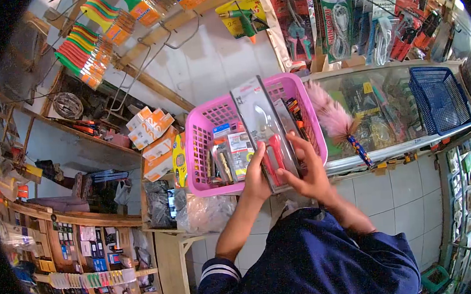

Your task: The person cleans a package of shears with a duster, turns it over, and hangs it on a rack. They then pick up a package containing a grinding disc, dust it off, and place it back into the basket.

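Note:
A long clear blister pack [259, 112] with a red-handled tool inside is tilted up over the pink basket [206, 190]. My left hand [256, 174] grips its lower left side, thumb along the edge. At the lower right, my right hand [311, 175] holds the same pack, its thumb on the front and fingers by the right edge. What kind of tool it is, I cannot make out. Several small packaged goods [241, 146] lie in the basket, partly hidden by the pack and my hands.
A pink feather duster [335, 117] lies on the glass-topped counter [348, 96] at right, near a blue basket [439, 98]. Paint brushes [81, 51] and carded tools [295, 29] hang overhead. Orange-and-white boxes [154, 134] and a plastic bag [210, 210] are at left.

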Tool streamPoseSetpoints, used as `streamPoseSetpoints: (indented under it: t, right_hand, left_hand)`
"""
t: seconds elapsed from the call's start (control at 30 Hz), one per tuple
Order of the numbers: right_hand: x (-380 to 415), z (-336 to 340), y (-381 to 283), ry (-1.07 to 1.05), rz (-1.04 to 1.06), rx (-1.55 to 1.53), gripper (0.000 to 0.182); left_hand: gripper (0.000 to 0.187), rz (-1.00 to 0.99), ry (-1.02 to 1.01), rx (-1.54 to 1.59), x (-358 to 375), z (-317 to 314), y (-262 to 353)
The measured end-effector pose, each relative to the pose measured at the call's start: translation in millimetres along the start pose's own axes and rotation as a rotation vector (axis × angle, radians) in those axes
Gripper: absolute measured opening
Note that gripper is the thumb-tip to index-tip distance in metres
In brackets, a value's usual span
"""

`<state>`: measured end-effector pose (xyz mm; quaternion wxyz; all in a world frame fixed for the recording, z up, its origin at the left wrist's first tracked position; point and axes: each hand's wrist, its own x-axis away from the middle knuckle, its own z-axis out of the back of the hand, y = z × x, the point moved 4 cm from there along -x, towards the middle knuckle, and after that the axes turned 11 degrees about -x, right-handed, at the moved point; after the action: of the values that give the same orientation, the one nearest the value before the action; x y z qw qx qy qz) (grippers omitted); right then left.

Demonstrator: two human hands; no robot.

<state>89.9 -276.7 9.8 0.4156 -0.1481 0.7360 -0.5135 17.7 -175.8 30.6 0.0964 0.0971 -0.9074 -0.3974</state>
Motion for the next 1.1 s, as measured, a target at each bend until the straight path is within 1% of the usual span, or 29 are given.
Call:
streamPoseSetpoints:
  t: [0.03, 0.07, 0.1, 0.13, 0.17, 0.2, 0.27, 0.3, 0.37, 0.4, 0.47, 0.57, 0.67, 0.77, 0.8, 0.87, 0.93, 0.97, 1.0, 1.07, 1.1]
  right_hand:
    - [8.2, 1.5, -0.9, 0.06, -0.032, 0.012, 0.073]
    - [16.4, 2.9, -2.1, 0.12, -0.065, 0.022, 0.072]
    - [20.3, 6.9, -8.7, 0.155, -0.009, 0.101, 0.07]
    - [25.5, 13.4, -11.1, 0.192, -0.004, 0.115, 0.068]
    - [30.9, 20.0, -13.5, 0.23, 0.0, 0.128, 0.066]
    - [30.7, 30.7, -18.3, 0.256, 0.041, 0.084, 0.06]
    - [25.9, 63.2, -22.0, 0.394, 0.073, 0.238, 0.04]
    - [27.4, 82.9, -11.8, 0.479, -0.054, 0.191, 0.034]
    - [25.4, 117.9, 8.0, 0.502, -0.174, 0.287, 0.036]
    - [32.9, 137.9, 26.3, 0.483, -0.239, 0.516, 0.039]
    - [48.4, 158.7, 43.6, 0.332, -0.33, 1.022, 0.043]
    - [64.9, 159.9, 54.0, 0.254, -0.381, 1.198, 0.046]
    - [70.2, 168.7, 66.1, 0.22, -0.356, 1.134, 0.037]
    - [63.9, 181.1, 55.0, 0.347, -0.384, 0.533, 0.032]
    - [66.8, 195.3, 63.4, 0.377, -0.194, 0.549, 0.031]
    - [65.7, 203.1, 45.4, 0.465, -0.353, 0.188, 0.027]
    - [55.5, 195.9, 22.2, 0.514, -0.326, 0.038, 0.031]
    - [49.1, 190.6, 6.7, 0.476, -0.344, 0.024, 0.036]
    - [47.7, 189.9, 0.1, 0.392, -0.353, 0.034, 0.035]
    - [47.1, 192.1, -8.9, 0.215, -0.362, 0.056, 0.033]
    - [48.8, 192.6, -6.7, 0.163, -0.385, 0.053, 0.038]
  left_hand:
    - [0.065, -0.009, -0.04, 0.104, 0.3, 0.8, -5.6]
    - [0.067, -0.013, -0.082, 0.115, 0.4, 0.4, -7.2]
    - [0.068, -0.017, -0.123, 0.127, 1.9, 0.9, -7.2]
    - [0.07, -0.022, -0.162, 0.139, 3.7, 1.7, -7.2]
    - [0.071, -0.017, -0.003, 0.142, 4.7, 8.0, -7.0]
    - [0.072, -0.043, -0.045, 0.121, 4.1, 11.3, -3.4]
    - [0.075, -0.102, -0.129, 0.07, 0.3, 22.9, 7.2]
    - [0.083, -0.081, -0.088, 0.066, 0.7, 30.2, 9.5]
    - [0.087, -0.06, -0.084, 0.092, 1.3, 43.3, 9.0]
    - [0.089, -0.051, -0.086, 0.107, 1.3, 47.8, 8.9]
    - [0.091, -0.035, -0.079, 0.121, 1.4, 51.8, 9.8]
    - [0.092, -0.005, -0.073, 0.116, 0.8, 53.6, 11.1]
    - [0.09, 0.015, -0.088, 0.145, 1.9, 50.5, 12.8]
    - [0.085, 0.016, -0.075, 0.15, 0.2, 53.6, 10.5]
    - [0.085, 0.018, -0.083, 0.147, 0.4, 54.4, 10.9]
    - [0.084, 0.021, -0.095, 0.143, 2.2, 56.1, 11.7]
    - [0.084, 0.024, -0.143, 0.15, 3.1, 55.7, 11.8]
    - [0.085, 0.03, -0.157, 0.146, 3.2, 56.0, 11.0]
    - [0.086, 0.036, -0.173, 0.143, 3.4, 55.7, 9.5]
    - [0.082, 0.059, -0.148, 0.146, 3.0, 54.8, 6.3]
    - [0.081, 0.054, -0.144, 0.124, 2.9, 53.3, 6.6]
